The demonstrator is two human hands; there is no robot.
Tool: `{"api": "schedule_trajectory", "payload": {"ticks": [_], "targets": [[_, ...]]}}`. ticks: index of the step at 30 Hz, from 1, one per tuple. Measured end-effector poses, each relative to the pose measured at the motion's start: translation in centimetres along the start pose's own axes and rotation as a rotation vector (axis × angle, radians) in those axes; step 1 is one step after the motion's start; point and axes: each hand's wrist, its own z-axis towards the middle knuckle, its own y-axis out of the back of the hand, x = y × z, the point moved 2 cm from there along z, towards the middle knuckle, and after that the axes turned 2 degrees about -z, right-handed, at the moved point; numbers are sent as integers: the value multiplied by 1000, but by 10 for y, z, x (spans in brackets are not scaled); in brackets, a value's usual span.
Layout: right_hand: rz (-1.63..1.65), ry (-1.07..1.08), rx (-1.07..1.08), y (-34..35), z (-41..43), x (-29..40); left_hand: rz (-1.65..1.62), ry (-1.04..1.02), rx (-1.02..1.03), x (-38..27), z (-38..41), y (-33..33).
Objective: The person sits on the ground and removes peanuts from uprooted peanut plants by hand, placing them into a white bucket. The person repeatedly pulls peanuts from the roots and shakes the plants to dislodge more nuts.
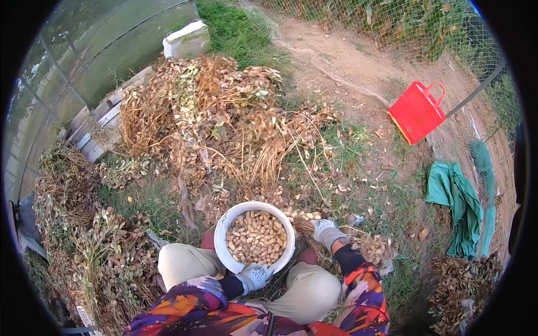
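Note:
Between my knees stands a white plastic bucket [220,240], filled much of the way with unshelled peanuts [257,236]. My left hand [255,276], in a grey-white work glove, is at the bucket's near rim, its fingertips by the peanuts; whether it holds any cannot be told. Right of the bucket, my gloved right hand [327,232] is closed around the stems of a dried peanut plant [303,224]. Pods on that plant lie close to the bucket's right rim, and its withered leafy end [375,250] sticks out behind the hand.
A large heap of dried peanut plants [218,109] lies ahead, with more plants [113,256] at the left. A red bag [417,112] and green plastic sheeting [456,206] are on the right. Netting [378,21] borders the far side; a white block [186,40] stands beyond the heap.

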Motion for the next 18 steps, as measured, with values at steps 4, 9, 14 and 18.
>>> {"api": "schedule_trajectory", "payload": {"ticks": [4, 9, 14, 18], "targets": [[-86, -120, -81, 67, -32, -20, -163, 257, 280, 2, 2, 60], [-419, 110, -390, 162, -88, -24, -252, 145, -457, 4, -8, 157], [-274, 441, -641, 226, -120, 15, -163, -89, -799, -31, -21, 257], [-320, 399, -905, 254, -86, 63, -367, 82, -624, -48, 4, 275]]}}
